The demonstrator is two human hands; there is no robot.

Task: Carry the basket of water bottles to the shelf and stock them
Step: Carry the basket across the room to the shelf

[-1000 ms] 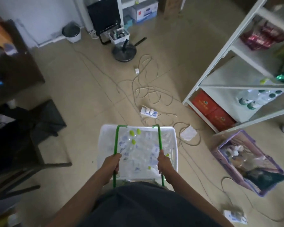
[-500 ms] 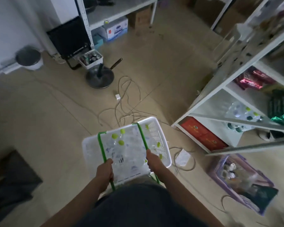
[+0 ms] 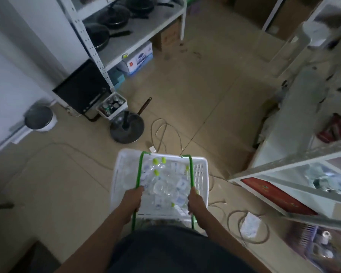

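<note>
A white plastic basket [image 3: 202, 174] with two green handles hangs in front of my body above the floor. It holds several clear water bottles [image 3: 165, 182] with lime-green caps. My left hand [image 3: 133, 200] is shut on the left green handle. My right hand [image 3: 195, 201] is shut on the right green handle. A white shelf unit [image 3: 283, 170] stands close at the right, with a few water bottles [image 3: 327, 180] lying on a lower board.
Loose cables [image 3: 165, 133] and a white adapter trail across the tan floor ahead of the basket. A round black fan base [image 3: 126, 129], a bin [image 3: 38, 118] and a second shelf with pans [image 3: 114, 18] stand at the back left. A purple basket [image 3: 319, 247] sits lower right.
The view has swung up and to the right; the right shelf is nearer. The basket has levelled out, and both hands keep hold of its handles.
</note>
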